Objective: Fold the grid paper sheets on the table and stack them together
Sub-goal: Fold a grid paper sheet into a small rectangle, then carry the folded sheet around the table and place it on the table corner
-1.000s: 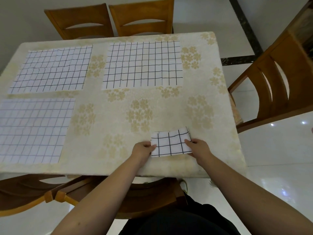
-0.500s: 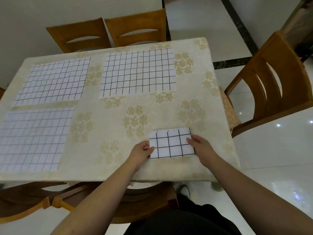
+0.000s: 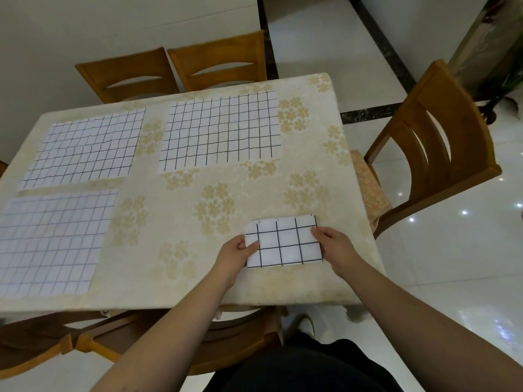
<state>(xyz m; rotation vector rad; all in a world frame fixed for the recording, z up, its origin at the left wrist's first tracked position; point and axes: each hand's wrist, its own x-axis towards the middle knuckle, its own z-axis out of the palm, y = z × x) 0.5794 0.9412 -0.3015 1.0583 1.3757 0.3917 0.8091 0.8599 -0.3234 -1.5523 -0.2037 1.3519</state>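
A small folded grid paper point(image 3: 283, 241) lies near the table's front edge, right of centre. My left hand point(image 3: 236, 254) pinches its left edge, thumb on top. My right hand point(image 3: 332, 246) grips its right edge. Three unfolded grid sheets lie flat on the cloth: one at the far middle point(image 3: 220, 131), one at the far left point(image 3: 85, 148), one at the near left point(image 3: 53, 239).
The table point(image 3: 175, 210) wears a cream cloth with a gold flower pattern. Two wooden chairs point(image 3: 175, 72) stand at the far side, one chair point(image 3: 427, 162) at the right, and another chair point(image 3: 85, 340) is tucked under the near edge. Glossy white floor lies to the right.
The raised right flap of the folded paper has been pressed flat. Both hands stay on its edges; the paper now lies square. The camera has tilted, showing more of the room.
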